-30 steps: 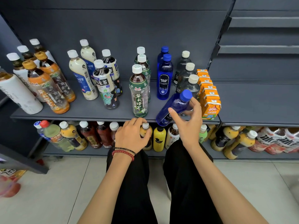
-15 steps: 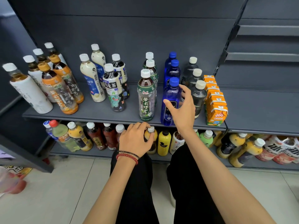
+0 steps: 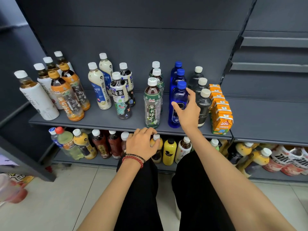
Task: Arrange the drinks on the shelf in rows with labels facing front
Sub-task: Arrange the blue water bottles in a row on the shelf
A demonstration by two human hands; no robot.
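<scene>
My right hand (image 3: 189,114) grips the front blue bottle (image 3: 179,99), which stands upright on the grey shelf (image 3: 103,120) at the head of a row of three blue bottles. My thumb lies on the bottle's left side and my fingers on its right. Left of it is a row of green-label tea bottles (image 3: 152,104); right of it is a row of dark clear bottles (image 3: 204,104). My left hand (image 3: 141,145) rests on the shelf's front edge with its fingers loosely curled, holding nothing.
Orange juice cartons (image 3: 221,117) line the shelf's right end. Further left stand black-label tea (image 3: 120,97), milky bottles (image 3: 98,85), orange-label tea (image 3: 66,99) and white-sleeved bottles (image 3: 37,99). The lower shelf holds several mixed bottles (image 3: 169,151). My knees are just below.
The blue bottle went from tilted in my right hand to standing upright at the front of the blue row. My left hand stayed on the shelf edge.
</scene>
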